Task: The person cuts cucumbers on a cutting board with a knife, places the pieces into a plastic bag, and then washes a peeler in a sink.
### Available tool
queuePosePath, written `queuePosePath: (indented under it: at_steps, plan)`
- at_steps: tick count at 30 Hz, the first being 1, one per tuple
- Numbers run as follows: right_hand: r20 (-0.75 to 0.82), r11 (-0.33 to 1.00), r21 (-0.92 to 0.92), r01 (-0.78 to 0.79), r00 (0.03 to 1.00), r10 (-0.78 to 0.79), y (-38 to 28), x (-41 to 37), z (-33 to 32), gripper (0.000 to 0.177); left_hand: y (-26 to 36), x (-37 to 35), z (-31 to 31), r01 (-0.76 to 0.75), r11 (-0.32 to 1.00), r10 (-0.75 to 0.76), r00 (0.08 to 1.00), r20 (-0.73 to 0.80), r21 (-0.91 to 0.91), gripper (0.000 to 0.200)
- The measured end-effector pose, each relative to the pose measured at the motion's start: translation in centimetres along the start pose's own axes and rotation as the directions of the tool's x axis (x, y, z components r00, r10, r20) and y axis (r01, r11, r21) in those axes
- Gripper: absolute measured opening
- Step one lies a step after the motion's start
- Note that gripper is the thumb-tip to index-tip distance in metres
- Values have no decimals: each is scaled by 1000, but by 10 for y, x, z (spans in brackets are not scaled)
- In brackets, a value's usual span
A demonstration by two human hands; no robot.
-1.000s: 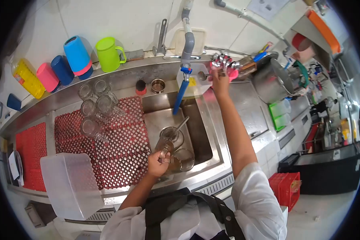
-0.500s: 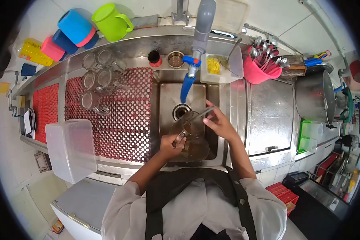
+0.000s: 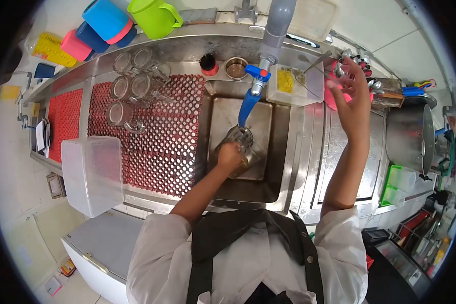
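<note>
My left hand is closed on a clear glass mug inside the metal sink. The mug lies tilted near the drain, just under the blue tap nozzle. Over the pink cutlery holder, my right hand is raised with thumb and fingers apart. Spoons show around its fingertips, and the hand covers part of the holder.
Several glass mugs stand on the red perforated mat at left. A clear tub with a yellow sponge sits behind the sink. A large metal pot is at right.
My right hand has moved from the sink up and right to the cutlery holder, and the thin utensil it held has left its grip. My left hand and the mug have moved toward the nozzle.
</note>
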State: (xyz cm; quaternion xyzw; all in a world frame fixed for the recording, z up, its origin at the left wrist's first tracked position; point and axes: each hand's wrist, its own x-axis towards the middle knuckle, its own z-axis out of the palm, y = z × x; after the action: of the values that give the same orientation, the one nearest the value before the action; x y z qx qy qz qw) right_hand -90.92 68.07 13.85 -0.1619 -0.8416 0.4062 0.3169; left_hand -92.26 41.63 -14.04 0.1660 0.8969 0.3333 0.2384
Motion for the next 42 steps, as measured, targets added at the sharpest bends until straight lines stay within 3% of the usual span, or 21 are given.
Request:
queuePosePath:
  at_steps: [2,5,8,9,14,16,19,22,23,25,29,30,32,34,35,36,37,38,40,41,42]
  plan:
    - [-31,993,-95,69,997,-73,-6,-7,-5,47,-12,41,19,25,971,-72,979,193,237,17]
    - [-37,995,-91,-31,999,27,-21,-45,-26,48,-2,84,43,90,931,-209,926,315,354,24]
    - [44,974,-178,-140,988,150,-23,-79,-51,43,-9,116,69,-310,762,-157,764,626,568,19]
    - [71,960,-219,-174,978,194,-23,-87,-59,42,-1,116,72,-20,835,-274,851,447,550,20]
    - [-50,914,-265,-308,951,306,-18,-121,-90,35,-36,148,93,-154,852,-56,923,380,500,23]
    - [-70,897,-291,-333,942,327,-15,-135,-98,33,-51,152,90,-174,898,45,950,308,403,22]
    - [-87,867,-270,-419,907,411,-10,-153,-101,30,-43,131,43,-169,985,166,984,68,35,22]
    - [-75,837,-311,-450,890,450,-14,-160,-97,28,-58,124,50,-144,983,122,974,-189,-112,14]
    - [-89,833,-298,-466,883,461,-16,-162,-97,26,-59,126,58,-149,907,36,959,-280,-394,10]
    - [-102,831,-307,-464,884,456,-19,-168,-100,24,-65,132,82,-207,525,-196,914,-354,-825,4]
    - [-139,812,-364,-456,889,437,-27,-184,-105,21,-125,166,123,-359,206,-363,836,-412,-910,4]
    - [-151,797,-371,-477,878,455,-30,-192,-109,20,-138,176,130,-408,231,-395,790,-469,-883,4]
    - [-165,773,-375,-511,858,487,-39,-208,-113,19,-141,171,129,-387,516,-380,696,-609,-764,3]
    - [-207,738,-377,-560,827,522,-51,-228,-115,19,-121,158,103,-205,890,-195,636,-746,-407,1]
    - [-183,730,-429,-532,843,507,-57,-239,-118,21,-134,162,103,-375,517,-399,690,-604,-769,2]
    - [-201,721,-424,-547,834,514,-64,-251,-119,21,-158,172,111,-427,-13,-494,789,-366,-904,5]
    - [-222,710,-421,-564,823,523,-72,-263,-119,21,-170,180,117,-346,-539,-442,892,-92,-768,8]
    - [-245,697,-416,-584,810,533,-80,-275,-118,20,-165,179,120,-395,-60,-601,747,-283,-917,14]
    - [-302,679,-360,-640,768,564,-97,-299,-114,20,-183,191,128,-394,17,-580,745,-330,-919,21]
    - [-323,660,-350,-665,747,581,-107,-310,-113,20,-205,206,132,-344,-412,-459,878,-134,-844,30]
    - [-339,640,-342,-689,725,599,-119,-324,-113,20,-199,208,136,-229,-203,-636,770,-50,-952,30]
